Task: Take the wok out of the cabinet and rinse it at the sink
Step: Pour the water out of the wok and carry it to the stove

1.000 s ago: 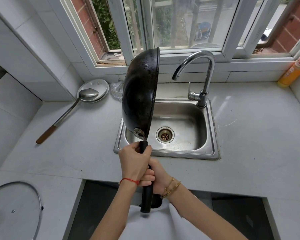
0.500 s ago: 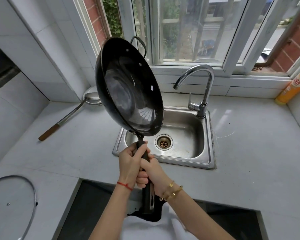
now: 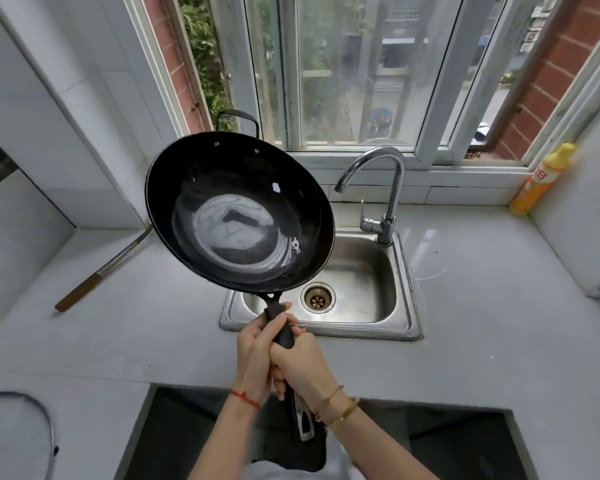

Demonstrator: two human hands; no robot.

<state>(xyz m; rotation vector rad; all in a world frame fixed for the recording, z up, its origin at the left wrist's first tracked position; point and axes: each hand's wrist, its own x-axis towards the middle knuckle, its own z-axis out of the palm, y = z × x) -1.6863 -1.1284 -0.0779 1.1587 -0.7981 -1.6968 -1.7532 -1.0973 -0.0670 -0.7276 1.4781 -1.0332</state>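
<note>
A black wok (image 3: 239, 216) with a long black handle hangs in the air above the left half of the steel sink (image 3: 404, 306), its shiny inside turned up toward me. My left hand (image 3: 257, 348) and my right hand (image 3: 302, 362) both grip the handle, the left one closer to the bowl and on the left side. A chrome faucet (image 3: 388, 188) arches over the back of the sink, its spout just right of the wok's rim. No water runs. The drain (image 3: 317, 299) shows below the wok's near edge.
A metal ladle with a wooden handle (image 3: 94, 275) lies on the grey counter left of the sink, its bowl hidden behind the wok. A glass lid (image 3: 32, 427) sits at the lower left. A yellow bottle (image 3: 541, 178) stands in the right corner. A window runs behind the faucet.
The wok has rolled from edge-on to bowl-up and tipped lower over the sink. Both hands kept their grip on the handle. My view shifted a little downward.
</note>
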